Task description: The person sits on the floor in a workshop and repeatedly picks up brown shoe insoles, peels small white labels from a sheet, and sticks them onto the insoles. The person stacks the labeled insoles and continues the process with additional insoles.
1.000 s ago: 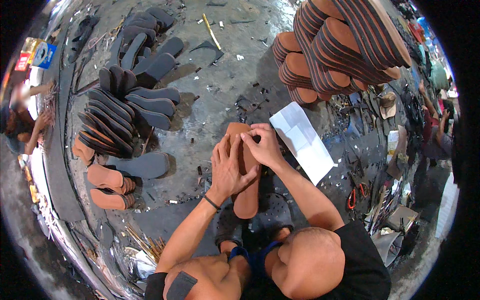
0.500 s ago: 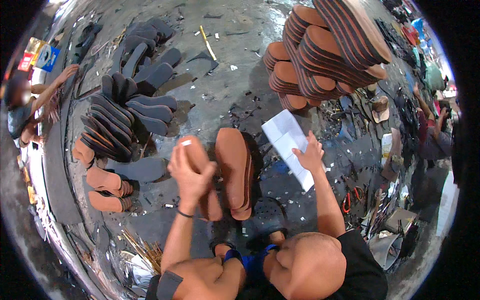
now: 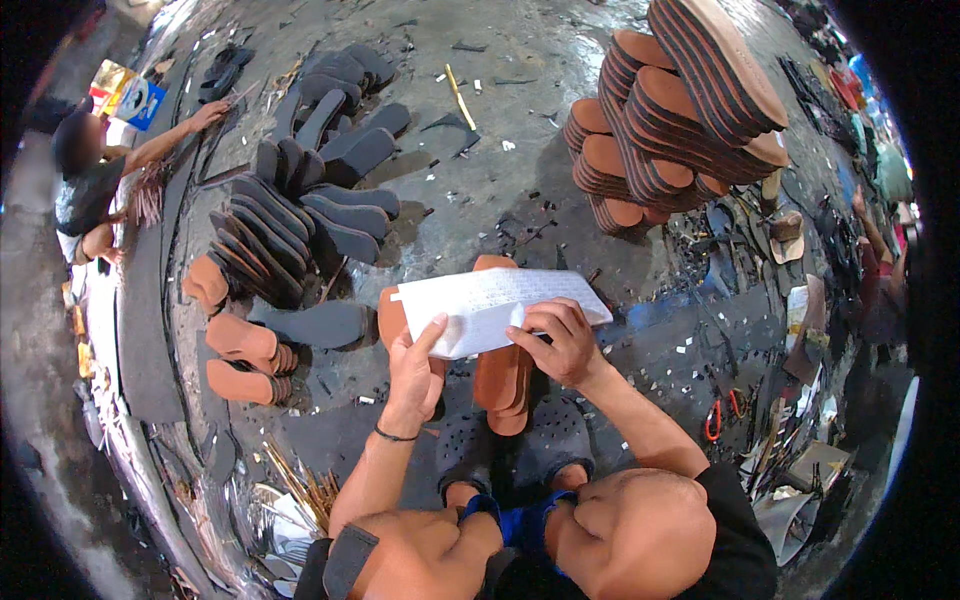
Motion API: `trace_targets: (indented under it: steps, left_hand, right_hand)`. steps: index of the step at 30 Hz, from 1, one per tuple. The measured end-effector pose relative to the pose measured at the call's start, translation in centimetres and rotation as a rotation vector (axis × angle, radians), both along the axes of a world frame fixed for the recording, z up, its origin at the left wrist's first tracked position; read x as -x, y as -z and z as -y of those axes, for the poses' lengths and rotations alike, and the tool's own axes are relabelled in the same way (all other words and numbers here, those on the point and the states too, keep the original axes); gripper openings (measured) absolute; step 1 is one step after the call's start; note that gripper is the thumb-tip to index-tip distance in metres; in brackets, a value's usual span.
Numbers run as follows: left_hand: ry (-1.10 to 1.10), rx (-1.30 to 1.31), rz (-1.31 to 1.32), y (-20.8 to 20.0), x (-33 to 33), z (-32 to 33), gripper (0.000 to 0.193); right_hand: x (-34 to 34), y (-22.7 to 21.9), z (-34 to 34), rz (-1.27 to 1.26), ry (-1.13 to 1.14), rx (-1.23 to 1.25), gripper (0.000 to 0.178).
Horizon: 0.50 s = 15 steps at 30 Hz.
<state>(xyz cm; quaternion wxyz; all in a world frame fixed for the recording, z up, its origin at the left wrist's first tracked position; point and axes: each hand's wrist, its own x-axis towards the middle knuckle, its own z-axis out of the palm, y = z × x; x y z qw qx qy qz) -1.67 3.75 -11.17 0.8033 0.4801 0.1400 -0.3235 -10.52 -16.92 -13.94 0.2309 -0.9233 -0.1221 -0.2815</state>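
Observation:
A white sheet of paper covered in small writing is stretched between my two hands, above the soles. My left hand is closed on its left end, thumb on top. Behind that end shows a brown shoe sole, against my left fingers; whether they also grip it is hidden. My right hand pinches the paper's lower edge near the right, thumb and fingers bent together. Below the paper, a stack of brown soles lies between my hands, its middle covered by the sheet.
Dark grey soles and brown soles are heaped at the left. A tall pile of brown soles stands at the back right. Red-handled scissors lie on the right among scraps. Another person sits at the far left.
My right hand has brought the paper leftward, over the soles. My left hand has shifted from the top of the single sole to the paper's left end. The view has turned slightly.

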Motion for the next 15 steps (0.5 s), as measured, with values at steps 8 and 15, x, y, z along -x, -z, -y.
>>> trace_targets:
  steps: [8, 15]
  left_hand:
    - [0.072, -0.010, -0.154, 3.4, 3.6, -2.7, 0.029]
    - [0.082, -0.197, -0.159, 3.9, 3.4, -1.7, 0.032]
  right_hand:
    - [1.1, -0.2, -3.7, -0.453, 0.048, -0.419, 0.019]
    - [1.7, 0.7, -4.0, -0.513, 0.153, -0.554, 0.018]
